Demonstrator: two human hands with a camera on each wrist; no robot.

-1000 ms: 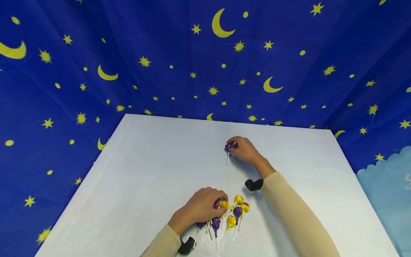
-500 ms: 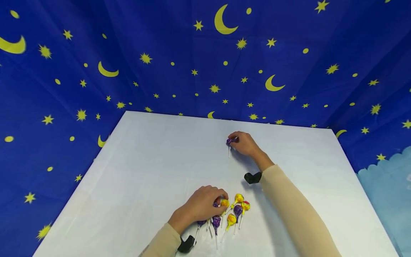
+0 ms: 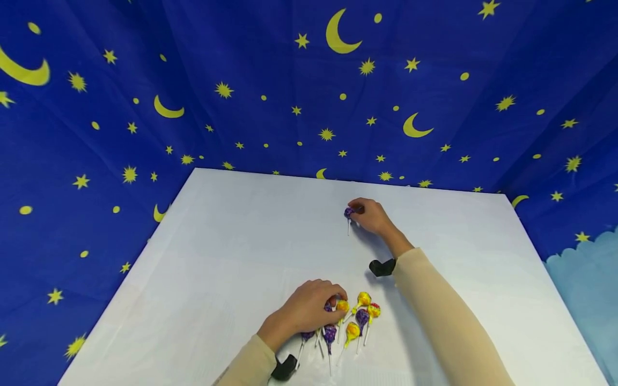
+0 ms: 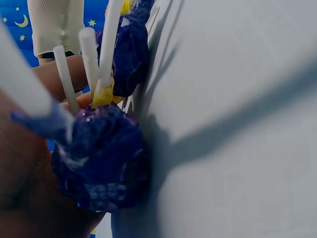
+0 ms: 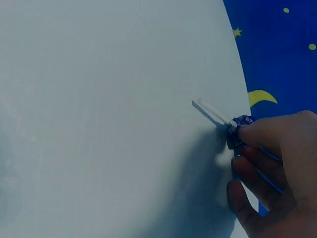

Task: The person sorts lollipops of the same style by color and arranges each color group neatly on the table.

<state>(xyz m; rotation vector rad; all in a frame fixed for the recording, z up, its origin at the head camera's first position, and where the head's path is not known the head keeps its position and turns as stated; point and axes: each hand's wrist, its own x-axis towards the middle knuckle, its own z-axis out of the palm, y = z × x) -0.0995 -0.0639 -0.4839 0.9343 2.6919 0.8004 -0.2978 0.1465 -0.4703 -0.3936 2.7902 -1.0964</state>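
Observation:
In the head view my right hand (image 3: 373,215) pinches a purple-wrapped lollipop (image 3: 348,213) by its head, over the far part of the white table. The lollipop's white stick (image 5: 213,111) sticks out from the fingertips in the right wrist view, close to the tabletop. Near the front, my left hand (image 3: 311,305) curls over a pile of lollipops, thumb and index finger around a yellow one (image 3: 342,305). Purple heads (image 4: 106,158) lie against the left palm in the left wrist view. Part of the pile is hidden beneath that hand.
Just right of the left hand lie yellow lollipops (image 3: 352,331) and a purple one (image 3: 362,317). Another purple lollipop (image 3: 330,335) lies in front of it. A blue curtain (image 3: 270,69) with moons and stars surrounds the white table (image 3: 232,241).
My right hand has shifted slightly toward the table's far edge with the purple lollipop. The left hand stays at the pile, and the head view has swung slightly.

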